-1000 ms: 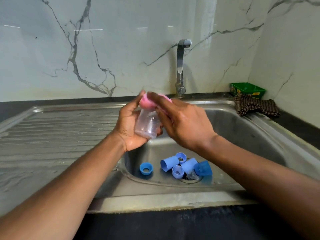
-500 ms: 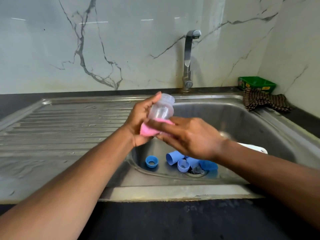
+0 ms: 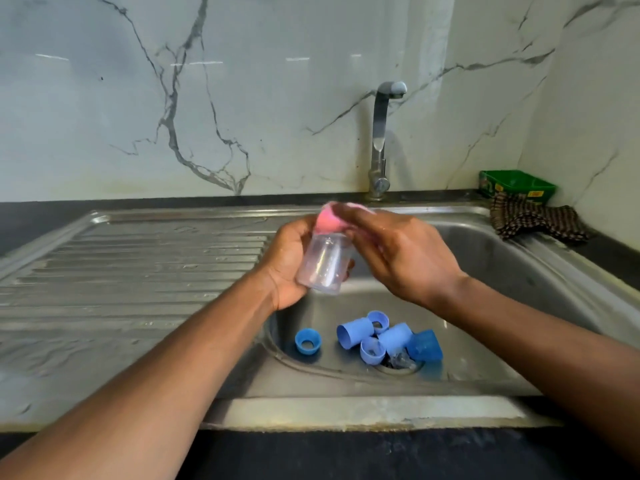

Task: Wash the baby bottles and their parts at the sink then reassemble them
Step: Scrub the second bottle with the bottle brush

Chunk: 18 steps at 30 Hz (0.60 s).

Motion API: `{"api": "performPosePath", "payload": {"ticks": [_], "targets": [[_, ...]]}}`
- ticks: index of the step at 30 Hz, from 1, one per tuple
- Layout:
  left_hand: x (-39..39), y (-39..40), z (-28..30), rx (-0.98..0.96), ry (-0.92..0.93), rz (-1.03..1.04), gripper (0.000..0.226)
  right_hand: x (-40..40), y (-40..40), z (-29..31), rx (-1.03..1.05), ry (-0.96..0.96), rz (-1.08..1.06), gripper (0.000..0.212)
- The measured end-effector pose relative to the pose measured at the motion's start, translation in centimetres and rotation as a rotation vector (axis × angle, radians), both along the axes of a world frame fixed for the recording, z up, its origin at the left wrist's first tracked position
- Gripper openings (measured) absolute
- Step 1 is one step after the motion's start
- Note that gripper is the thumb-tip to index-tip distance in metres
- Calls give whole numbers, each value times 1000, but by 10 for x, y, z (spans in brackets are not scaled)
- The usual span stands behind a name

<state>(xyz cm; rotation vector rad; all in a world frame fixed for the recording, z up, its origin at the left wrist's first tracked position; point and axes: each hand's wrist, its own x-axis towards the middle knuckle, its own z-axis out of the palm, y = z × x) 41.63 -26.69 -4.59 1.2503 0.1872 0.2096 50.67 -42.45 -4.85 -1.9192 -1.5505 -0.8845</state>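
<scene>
Here the left hand (image 3: 294, 268) grips a small clear plastic baby bottle (image 3: 323, 263) above the steel sink basin (image 3: 485, 271); the right hand (image 3: 398, 251) pinches a pink sponge (image 3: 329, 220) against its mouth. Best to keep the bottle steady and work the sponge round the rim. Blue plastic caps and rings (image 3: 374, 337) crowd the drain below; the ribbed draining board (image 3: 138, 271) offers room.

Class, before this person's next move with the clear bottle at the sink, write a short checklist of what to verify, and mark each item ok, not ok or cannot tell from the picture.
1. Clear bottle held securely in the left hand: ok.
2. Right hand on the pink sponge at the bottle's mouth: ok.
3. Bottle held over the sink: ok.
4. Water running from the tap: cannot tell.
5. Blue parts gathered in the basin, none on the drainboard: ok.
6. Bottle fully clean inside: cannot tell.
</scene>
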Motion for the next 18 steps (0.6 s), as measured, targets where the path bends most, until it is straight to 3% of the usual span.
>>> {"api": "performPosePath", "payload": {"ticks": [3,5,9,14,18], "targets": [[-1,-4,-2,1,33,7,41,-20,-8,-14,-132,78,155,44],[-3,-5,0,-22,46,11,37,-29,-9,-19,-231,28,205,43],[-2,-10,2,26,12,12,34,1,-8,6,82,39,-9,41],[-6,-7,3,-93,61,-38,31,-30,-13,-13,-312,54,246,44],[-5,-4,5,-55,48,-39,41,-8,-4,10,-32,80,44,44]]}}
